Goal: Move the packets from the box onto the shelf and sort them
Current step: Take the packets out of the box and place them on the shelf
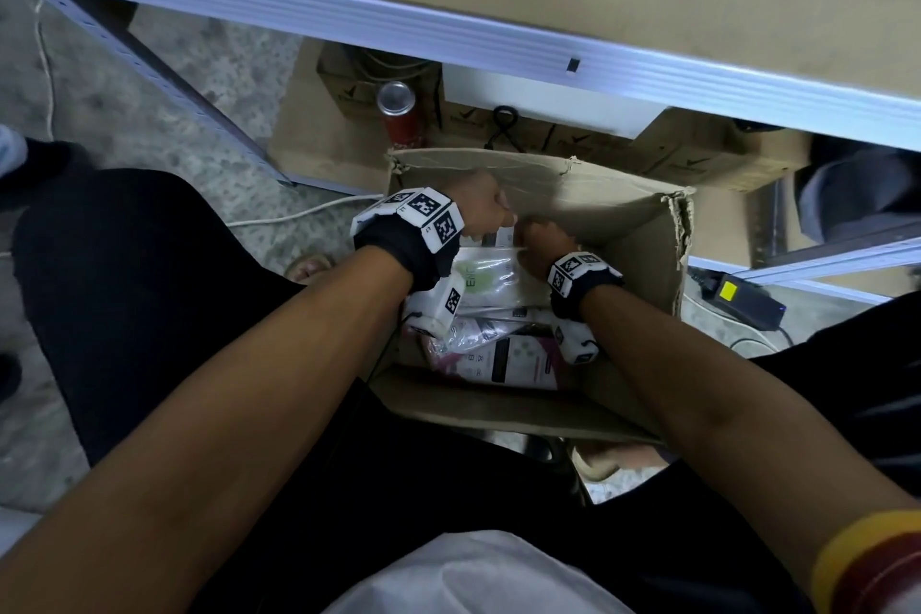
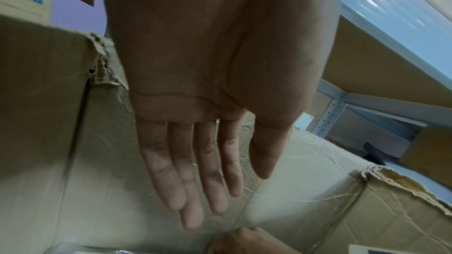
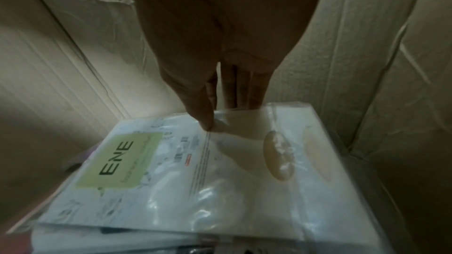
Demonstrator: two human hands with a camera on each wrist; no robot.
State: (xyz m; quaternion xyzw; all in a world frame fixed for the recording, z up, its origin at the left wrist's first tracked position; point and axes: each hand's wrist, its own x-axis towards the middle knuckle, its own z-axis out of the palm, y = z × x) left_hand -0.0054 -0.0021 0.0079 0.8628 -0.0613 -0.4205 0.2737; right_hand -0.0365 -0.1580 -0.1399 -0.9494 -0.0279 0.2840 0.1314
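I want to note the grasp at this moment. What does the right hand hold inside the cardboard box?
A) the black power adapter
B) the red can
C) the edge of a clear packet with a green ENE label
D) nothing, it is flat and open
C: in the right wrist view the right hand pinches with its thumb the far edge of the ENE packet, which lies on top of other packets in the box.

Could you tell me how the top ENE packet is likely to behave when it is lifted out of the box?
The ENE packet looks thin and flat, so probably light and somewhat floppy. Its glossy clear sleeve may be slippery; the right hand pinches only its far edge, so it may sag.
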